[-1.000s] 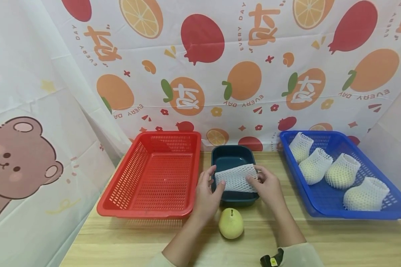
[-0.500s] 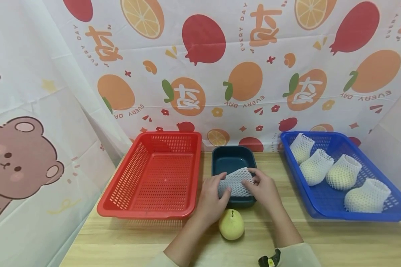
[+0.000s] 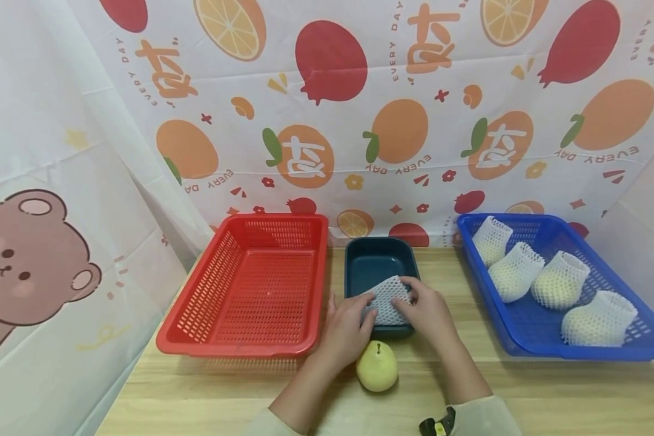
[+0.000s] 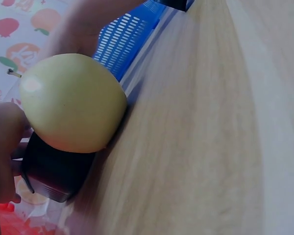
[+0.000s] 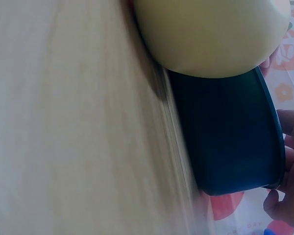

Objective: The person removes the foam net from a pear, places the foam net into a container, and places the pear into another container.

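A white foam net sleeve (image 3: 388,301) lies flattened between both hands, above the front part of a dark teal plastic box (image 3: 381,246). My left hand (image 3: 347,332) pinches its left end between thumb and fingers. At the other end, the thumb and fingers of my right hand (image 3: 429,310) pinch the right edge. A bare yellow pear (image 3: 377,367) stands on the wooden table just in front of the box, stem up, close to my left wrist. In both wrist views the pear (image 4: 73,103) hides much of the box (image 5: 230,137), and the sleeve is out of sight.
To the left stands a red perforated basket (image 3: 242,349) with nothing in it. On the right, a blue basket (image 3: 588,350) holds several pears in white foam nets (image 3: 559,281). A fruit-printed cloth (image 3: 354,139) hangs behind the wooden table (image 3: 196,399).
The sleeve has come slightly down and nearer, and shows less width between the hands. My left hand has shifted down and closer to the right one. Pear and baskets stay put.
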### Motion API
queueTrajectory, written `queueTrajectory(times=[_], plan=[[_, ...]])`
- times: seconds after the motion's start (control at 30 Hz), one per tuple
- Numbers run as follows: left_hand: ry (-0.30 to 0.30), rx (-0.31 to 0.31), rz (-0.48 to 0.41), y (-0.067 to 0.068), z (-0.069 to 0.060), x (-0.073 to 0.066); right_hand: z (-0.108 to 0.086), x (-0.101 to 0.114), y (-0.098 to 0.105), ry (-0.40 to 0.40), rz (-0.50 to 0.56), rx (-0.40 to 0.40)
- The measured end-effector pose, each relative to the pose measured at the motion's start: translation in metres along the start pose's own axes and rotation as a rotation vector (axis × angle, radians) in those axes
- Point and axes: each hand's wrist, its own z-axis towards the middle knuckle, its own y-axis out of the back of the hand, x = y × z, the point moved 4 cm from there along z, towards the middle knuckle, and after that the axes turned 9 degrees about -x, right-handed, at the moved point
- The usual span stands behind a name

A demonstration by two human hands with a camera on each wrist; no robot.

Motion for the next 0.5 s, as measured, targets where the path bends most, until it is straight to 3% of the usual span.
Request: queueTrajectory(times=[0.23,0.5], plan=[[-0.06,0.062,0.146,-0.006,0.004,-0.003,-0.002,0.003,-0.001,0.043,-0.043,-0.025],[-0.085,0.127,0.219,-0.012,0.005,-0.001,-0.003,0.003,-0.003,0.04,-0.071,-0.002]])
